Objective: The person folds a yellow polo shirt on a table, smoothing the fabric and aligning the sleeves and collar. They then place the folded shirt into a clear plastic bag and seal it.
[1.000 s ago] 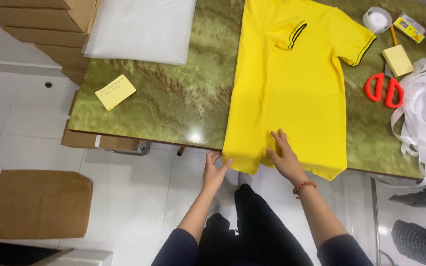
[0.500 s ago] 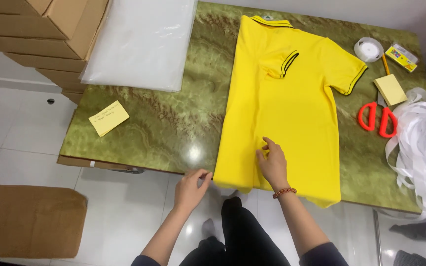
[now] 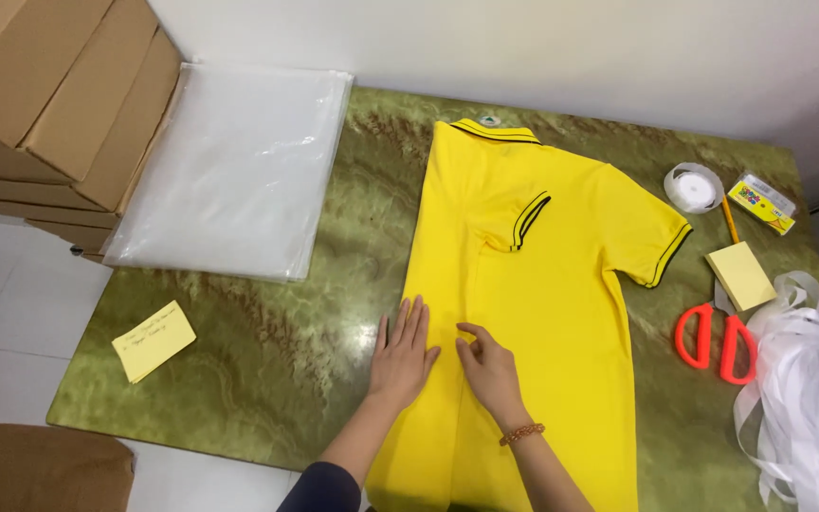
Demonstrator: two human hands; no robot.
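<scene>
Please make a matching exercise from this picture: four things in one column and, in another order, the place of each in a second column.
1. scissors
2. plastic bags
3. cardboard boxes
4. left hand

A. stacked off the table's left end
B. flat on the yellow shirt's folded left edge
C. right of the shirt, near white ribbon
D. piled on the table's far left corner

Pairs: 1-C, 2-D, 3-A, 4-B

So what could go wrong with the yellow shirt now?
The left side of the shirt is folded in, and both hands rest flat on it: left hand on the folded edge, right hand beside it. If they slide unevenly, the fold might wrinkle or go crooked. The shirt's bottom reaches past the table edge, so it could slip down. The scissors and white ribbon lie close and might snag the right sleeve.
</scene>
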